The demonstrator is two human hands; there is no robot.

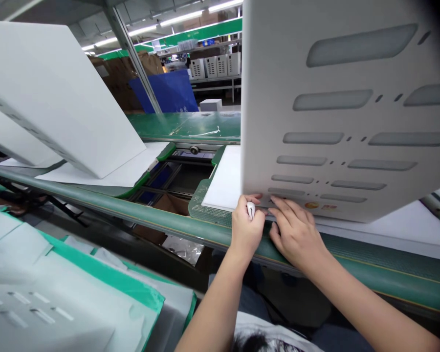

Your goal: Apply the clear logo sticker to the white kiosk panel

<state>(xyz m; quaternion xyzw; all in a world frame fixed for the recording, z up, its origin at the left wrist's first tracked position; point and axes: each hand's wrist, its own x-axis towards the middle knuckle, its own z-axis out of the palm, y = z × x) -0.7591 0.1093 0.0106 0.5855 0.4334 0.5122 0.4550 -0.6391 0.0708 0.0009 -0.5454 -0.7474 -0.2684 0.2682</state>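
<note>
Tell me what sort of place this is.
Most likely a factory production line, perhaps for packing or assembly: a green conveyor belt runs past the hands, a large white slotted panel stands on it, and white units sit on metal racking behind.

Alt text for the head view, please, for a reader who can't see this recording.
Two bare hands work at the lower edge of a large white panel with recessed slots: the left hand pinches a small white piece, and the right hand rests its fingers on the panel. Below runs a green conveyor; more white panels lean at left.
</note>
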